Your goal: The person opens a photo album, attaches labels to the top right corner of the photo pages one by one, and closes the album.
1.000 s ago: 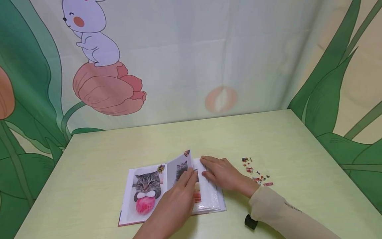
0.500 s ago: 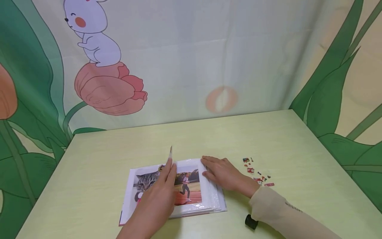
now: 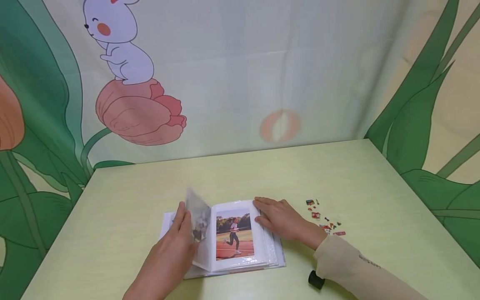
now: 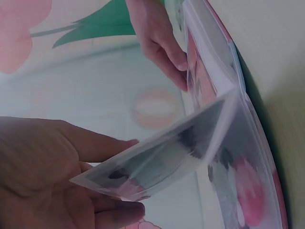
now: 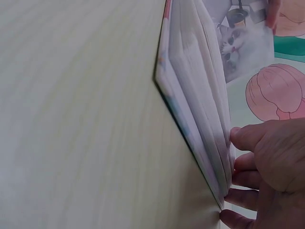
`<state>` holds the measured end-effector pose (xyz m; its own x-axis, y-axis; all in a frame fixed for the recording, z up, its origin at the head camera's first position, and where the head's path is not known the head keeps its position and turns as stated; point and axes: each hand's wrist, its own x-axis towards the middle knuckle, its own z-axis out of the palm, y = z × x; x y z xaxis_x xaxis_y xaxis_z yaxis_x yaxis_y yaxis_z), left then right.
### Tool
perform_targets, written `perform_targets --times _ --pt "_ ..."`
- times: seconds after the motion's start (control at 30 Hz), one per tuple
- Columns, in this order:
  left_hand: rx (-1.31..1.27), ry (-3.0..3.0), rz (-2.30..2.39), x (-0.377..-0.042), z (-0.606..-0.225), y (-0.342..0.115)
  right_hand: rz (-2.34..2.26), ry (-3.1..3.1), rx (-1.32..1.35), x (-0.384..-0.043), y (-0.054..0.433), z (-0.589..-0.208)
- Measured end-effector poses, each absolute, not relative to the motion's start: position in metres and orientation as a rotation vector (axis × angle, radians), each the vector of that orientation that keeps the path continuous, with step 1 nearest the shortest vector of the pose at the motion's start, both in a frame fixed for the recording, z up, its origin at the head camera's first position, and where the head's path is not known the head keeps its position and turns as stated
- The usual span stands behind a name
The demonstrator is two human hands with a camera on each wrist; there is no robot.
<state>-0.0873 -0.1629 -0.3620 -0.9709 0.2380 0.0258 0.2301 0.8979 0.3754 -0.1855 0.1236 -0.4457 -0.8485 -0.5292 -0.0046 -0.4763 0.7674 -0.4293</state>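
Observation:
A small photo album (image 3: 270, 250) lies spread on the table. One clear-sleeved page (image 3: 198, 225) stands upright near the spine, its cat photo showing in the right wrist view. My left hand (image 3: 168, 246) holds this page by its outer edge, thumb on one side and fingers on the other, as the left wrist view (image 4: 157, 157) shows. On the right-hand page is a photo (image 3: 234, 235) of a runner on a track. My right hand (image 3: 279, 216) rests with extended fingers on the album's right edge, fingertips along the page edges in the right wrist view.
Several small colourful stickers (image 3: 316, 215) are scattered right of the album. A black cylindrical piece (image 3: 316, 280) is at the right sleeve's cuff (image 3: 326, 254). Behind the pale table (image 3: 150, 179) hangs a curtain (image 3: 225, 83) printed with a rabbit and plants.
My left hand has swung the page leftward past upright, uncovering the runner photo and covering most of the left-hand cat picture. My right hand has stayed at the album's right edge.

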Motion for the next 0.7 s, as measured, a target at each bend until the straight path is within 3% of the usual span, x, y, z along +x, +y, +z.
perform_targets --times 0.7 --pt "0.110 2.781 0.386 -0.099 -0.410 -0.195 -0.624 2.853 -0.829 -0.185 0.124 -0.447"
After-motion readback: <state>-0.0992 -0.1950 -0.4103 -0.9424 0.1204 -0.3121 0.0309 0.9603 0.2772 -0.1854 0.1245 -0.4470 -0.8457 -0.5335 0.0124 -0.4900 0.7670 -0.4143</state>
